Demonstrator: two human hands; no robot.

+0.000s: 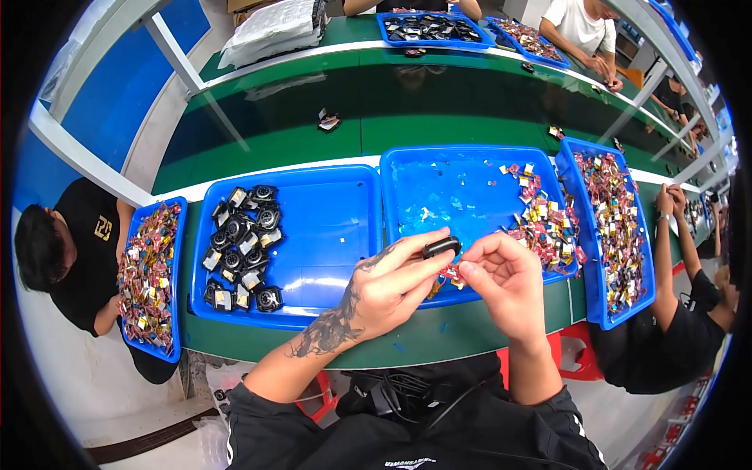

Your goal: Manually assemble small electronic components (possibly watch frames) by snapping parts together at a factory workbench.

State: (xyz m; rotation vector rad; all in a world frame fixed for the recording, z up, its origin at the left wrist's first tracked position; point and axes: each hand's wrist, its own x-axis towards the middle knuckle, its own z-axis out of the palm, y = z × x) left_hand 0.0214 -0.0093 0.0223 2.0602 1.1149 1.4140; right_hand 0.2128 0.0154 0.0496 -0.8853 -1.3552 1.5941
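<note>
My left hand [395,278] is closed on a small black rounded plastic casing [442,247], held above the front edge of the middle blue tray [462,150]. Close beside it, my right hand [505,282] is pinched, thumb against fingers; whatever lies between the tips is too small to make out. Small red and yellow wired parts [450,272] show just below the casing, between my hands. Heaped at that tray's right side are many small red, white and yellow electronic parts [546,227]. Left of it, another blue tray [329,235] holds black device pieces [244,247] with round fittings.
Blue trays full of small parts stand at the far left [186,258] and right [646,270]. Behind runs a green conveyor belt [439,102] carrying a few part clusters [329,121]. Co-workers sit on both sides and across. A white metal frame post [86,157] rises at left.
</note>
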